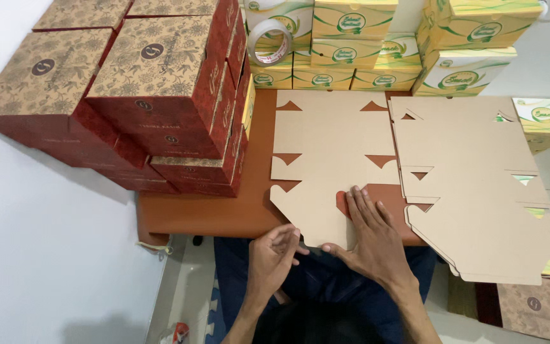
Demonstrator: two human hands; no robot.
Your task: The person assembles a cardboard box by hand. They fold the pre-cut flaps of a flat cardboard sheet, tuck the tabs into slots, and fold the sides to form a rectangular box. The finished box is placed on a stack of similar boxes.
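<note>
The person sits at a low brown table (pixel 211 213) with a flat cardboard box blank (pixel 326 146) spread out in front of them. The right hand (pixel 370 232) lies open, palm down, fingers stretched across the blank's near flap, pressing it to the table. The left hand (pixel 274 255) is half curled just beside the blank's near edge, which overhangs the table; its fingertips are at the edge, though I cannot tell whether they grip it. A stack of further blanks (pixel 472 191) lies to the right, its lower corner jutting well off the table. Red patterned boxes (pixel 154 89) are piled on the left, yellow-green boxes (pixel 351 44) and a tape roll (pixel 270 41) at the back. That overhanging stack looks liable to slide off if an elbow nudges it, and a flap bent off its score could crease crooked
</note>
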